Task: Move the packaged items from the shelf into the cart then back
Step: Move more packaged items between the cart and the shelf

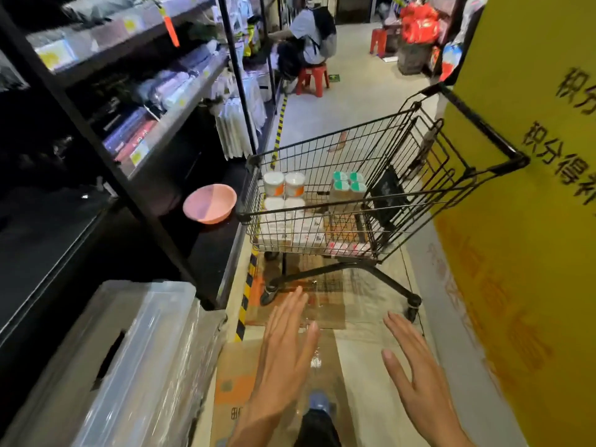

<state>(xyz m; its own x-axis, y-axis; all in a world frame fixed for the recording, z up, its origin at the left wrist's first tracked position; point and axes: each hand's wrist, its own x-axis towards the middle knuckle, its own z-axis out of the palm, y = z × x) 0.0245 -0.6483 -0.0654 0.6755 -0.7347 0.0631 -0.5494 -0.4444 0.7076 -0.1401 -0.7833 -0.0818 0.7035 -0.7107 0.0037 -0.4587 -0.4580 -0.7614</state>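
Note:
A black wire shopping cart [380, 146] stands in the aisle ahead of me. Inside it are round white tubs with orange labels [283, 183], a pack of green-lidded jars [350, 185], and flat white and pink packages [290, 230] on its floor. The dark shelf [180, 124] runs along my left, stacked with packaged goods [129, 133]. My left hand [283, 350] and my right hand [416, 369] are both held out low in front of me, fingers straight, holding nothing, well short of the cart.
A pink plastic bowl [209, 203] sits on the low shelf ledge beside the cart. Clear plastic bins [135, 366] stand at my lower left. A yellow panel [522, 221] walls the right side. A person sits on a red stool [311, 79] farther down the aisle. Cardboard covers the floor.

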